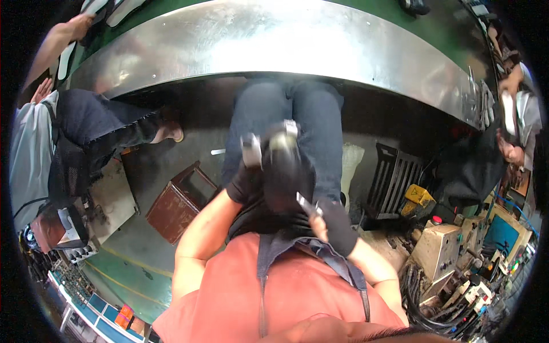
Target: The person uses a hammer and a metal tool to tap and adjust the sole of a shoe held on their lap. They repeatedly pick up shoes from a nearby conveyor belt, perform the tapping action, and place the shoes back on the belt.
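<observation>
A dark, rounded, shoe-like piece (290,180) with a yellowish-green upper end (282,143) lies over my lap, smeared by motion. Beside its left edge is my left hand (245,184), dark-gloved and closed. A pale blocky thing (251,151) sticks up from it, too blurred to name. My right hand (334,227), also dark-gloved with a bare fingertip showing, is closed around a slim shiny metal tool (307,204). That tool points up and left at the lower right side of the dark piece. Whether it touches the piece, I cannot tell.
Ahead of my knees runs a bright metal table edge (274,43) before a green belt (377,10). A brown stool (176,211) stands at left, a dark slatted rack (394,177) and yellow box (417,199) at right. Co-workers sit on both sides; machinery (440,248) is lower right.
</observation>
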Tool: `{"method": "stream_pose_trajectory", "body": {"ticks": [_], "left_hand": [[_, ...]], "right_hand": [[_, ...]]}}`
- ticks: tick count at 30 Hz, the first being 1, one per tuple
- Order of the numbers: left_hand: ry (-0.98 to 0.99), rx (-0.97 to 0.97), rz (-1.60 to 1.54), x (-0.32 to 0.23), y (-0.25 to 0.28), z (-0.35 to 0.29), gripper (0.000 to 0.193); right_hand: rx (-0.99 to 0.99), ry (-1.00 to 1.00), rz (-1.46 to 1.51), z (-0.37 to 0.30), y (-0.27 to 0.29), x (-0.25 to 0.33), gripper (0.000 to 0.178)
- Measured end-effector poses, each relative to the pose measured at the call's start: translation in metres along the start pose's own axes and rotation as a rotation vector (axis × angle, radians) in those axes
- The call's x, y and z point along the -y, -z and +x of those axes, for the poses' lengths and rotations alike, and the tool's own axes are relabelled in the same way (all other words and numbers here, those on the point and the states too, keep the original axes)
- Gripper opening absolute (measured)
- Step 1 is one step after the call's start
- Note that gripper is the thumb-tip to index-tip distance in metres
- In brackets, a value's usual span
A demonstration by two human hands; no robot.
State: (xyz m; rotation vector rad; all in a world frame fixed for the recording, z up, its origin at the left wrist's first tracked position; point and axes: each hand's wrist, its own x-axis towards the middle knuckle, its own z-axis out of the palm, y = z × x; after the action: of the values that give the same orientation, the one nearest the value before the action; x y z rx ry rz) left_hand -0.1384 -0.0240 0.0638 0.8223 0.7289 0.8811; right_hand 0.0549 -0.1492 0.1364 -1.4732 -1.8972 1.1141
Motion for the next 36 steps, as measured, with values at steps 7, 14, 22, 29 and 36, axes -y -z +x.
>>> {"method": "stream_pose_trajectory", "body": {"ticks": [7,14,22,29,36], "left_hand": [[-0.063,-0.336,1.168,0.047,-0.019,0.015,0.061],[0.049,-0.32,0.503,0.064,0.001,-0.016,0.068],[-0.288,-0.372,1.097,0.082,-0.037,-0.027,0.077],[-0.351,-0.345,0.918,0.093,0.004,-0.004,0.062],[-0.172,-0.344,1.145,0.048,-0.029,0.019,0.062]], "right_hand": [[0.007,-0.798,0.956,0.079,0.026,-0.043,0.051],[0.3,-0.424,0.476,0.08,0.053,-0.073,0.038],[0.408,-0.091,-0.551,0.099,0.071,-0.052,0.041],[0.359,0.249,-0.486,0.116,0.062,-0.109,0.04],[0.804,-0.311,-0.111,0.127,0.123,-0.061,0.044]]}}
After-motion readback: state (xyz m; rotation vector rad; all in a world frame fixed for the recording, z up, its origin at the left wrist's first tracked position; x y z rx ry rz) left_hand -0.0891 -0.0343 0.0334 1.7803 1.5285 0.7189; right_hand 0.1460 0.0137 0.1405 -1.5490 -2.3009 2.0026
